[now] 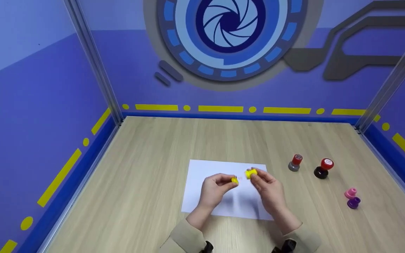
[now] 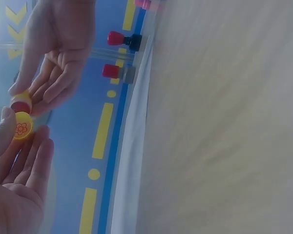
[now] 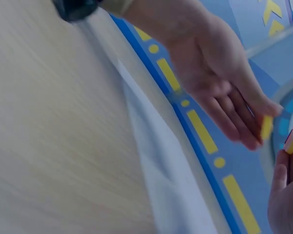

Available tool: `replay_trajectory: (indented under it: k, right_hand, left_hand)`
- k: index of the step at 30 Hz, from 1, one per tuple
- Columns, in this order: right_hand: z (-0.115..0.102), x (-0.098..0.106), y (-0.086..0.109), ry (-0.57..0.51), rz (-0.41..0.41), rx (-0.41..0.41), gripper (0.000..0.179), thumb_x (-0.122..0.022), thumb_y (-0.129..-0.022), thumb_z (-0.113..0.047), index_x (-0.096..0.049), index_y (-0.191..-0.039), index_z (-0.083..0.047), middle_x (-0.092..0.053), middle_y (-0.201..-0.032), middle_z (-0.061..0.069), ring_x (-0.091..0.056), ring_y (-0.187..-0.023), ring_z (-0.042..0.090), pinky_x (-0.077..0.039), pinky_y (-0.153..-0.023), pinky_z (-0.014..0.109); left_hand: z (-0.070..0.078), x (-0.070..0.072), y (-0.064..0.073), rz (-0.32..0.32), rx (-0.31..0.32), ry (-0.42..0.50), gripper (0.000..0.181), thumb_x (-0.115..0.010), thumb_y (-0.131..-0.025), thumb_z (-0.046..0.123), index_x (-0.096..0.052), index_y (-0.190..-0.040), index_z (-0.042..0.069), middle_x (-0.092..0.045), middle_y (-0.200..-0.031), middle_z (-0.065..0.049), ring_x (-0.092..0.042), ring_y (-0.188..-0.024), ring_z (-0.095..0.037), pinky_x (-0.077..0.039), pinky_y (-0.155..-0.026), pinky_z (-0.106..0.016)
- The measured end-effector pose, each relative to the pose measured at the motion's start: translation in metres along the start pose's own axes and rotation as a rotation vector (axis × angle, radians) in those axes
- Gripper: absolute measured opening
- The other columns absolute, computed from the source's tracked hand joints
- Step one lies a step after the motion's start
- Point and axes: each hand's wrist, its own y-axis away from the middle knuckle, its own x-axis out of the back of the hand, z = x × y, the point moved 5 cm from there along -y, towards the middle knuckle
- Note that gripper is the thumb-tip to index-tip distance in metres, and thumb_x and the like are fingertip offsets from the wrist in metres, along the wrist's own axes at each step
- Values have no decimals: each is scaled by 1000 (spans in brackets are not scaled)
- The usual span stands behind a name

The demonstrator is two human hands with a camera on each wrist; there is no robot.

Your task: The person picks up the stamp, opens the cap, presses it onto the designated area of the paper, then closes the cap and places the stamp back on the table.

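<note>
Over a white sheet of paper [image 1: 202, 172], my left hand [image 1: 213, 191] pinches a small round yellow cap [image 2: 23, 126] between thumb and fingers. A red flower shows on the cap's flat face in the left wrist view. Facing it, my right hand [image 1: 271, 193] holds a yellow toy stamp [image 1: 251, 173] by its sides. Its reddish end [image 2: 20, 107] points toward the cap, close to it in the left wrist view. Between the hands, a faint pink mark [image 1: 240, 178] shows on the paper.
To the right on the wooden table [image 1: 146, 175] stand a red-and-grey stamp [image 1: 295, 162] and a red-and-black stamp [image 1: 323, 168]. Nearer me are a pink stamp [image 1: 351, 193] and a purple stamp [image 1: 353, 202], side by side. Blue-purple panels [image 1: 65, 140] wall in the table.
</note>
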Motion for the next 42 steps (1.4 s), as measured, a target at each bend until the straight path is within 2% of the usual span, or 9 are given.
replay_trajectory:
  k: [2,4,7,13,20,32,42]
  right_hand:
    - [-7,9,-8,66,35,25,36,-69,-98,-5,-63,-131,7,-76,-102,-9,-71,-95,4,-59,-90,17]
    - [-14,18,-17,176,62,60,36,-72,-97,-9,-66,-129,5,-75,-99,-10,-70,-93,5,-58,-88,15]
    - [-21,29,-29,350,84,97,36,-76,-94,-13,-68,-125,3,-76,-104,-4,-67,-92,7,-57,-85,13]
    - [-17,38,-51,623,15,110,30,-76,-94,-8,-69,-120,3,-72,-113,16,-63,-92,13,-54,-76,10]
    - [-5,38,-63,872,-26,150,22,-80,-87,-5,-75,-108,1,-74,-101,15,-64,-86,19,-50,-69,15]
    - [6,32,-68,1003,-95,132,19,-83,-82,0,-74,-99,-3,-73,-94,12,-61,-82,19,-52,-67,24]
    - [3,29,-70,1022,-127,142,20,-85,-79,2,-73,-95,-2,-72,-92,11,-61,-81,19,-55,-72,28]
  left_hand:
    - [0,3,-1,6,6,21,24,-82,-83,-2,-76,-105,-8,-77,-106,-21,-76,-94,-15,-64,-83,-25]
    - [0,7,-3,17,21,42,25,-81,-83,-4,-74,-106,-8,-77,-108,-22,-76,-96,-17,-64,-84,-26]
    - [0,12,-5,39,23,55,26,-80,-83,-6,-73,-108,-10,-76,-108,-22,-76,-96,-19,-64,-84,-25]
    - [-1,21,-8,82,37,51,27,-80,-85,-5,-72,-110,-11,-75,-107,-24,-76,-94,-19,-63,-83,-23]
    - [-1,25,-10,109,38,34,26,-80,-84,-4,-72,-109,-9,-75,-107,-24,-76,-95,-21,-63,-82,-21]
    - [0,28,-11,104,37,30,26,-80,-86,-3,-72,-110,-8,-76,-108,-23,-76,-97,-24,-63,-83,-22]
    - [0,29,-12,108,33,29,26,-80,-85,-4,-72,-110,-9,-75,-108,-24,-76,-97,-23,-63,-83,-22]
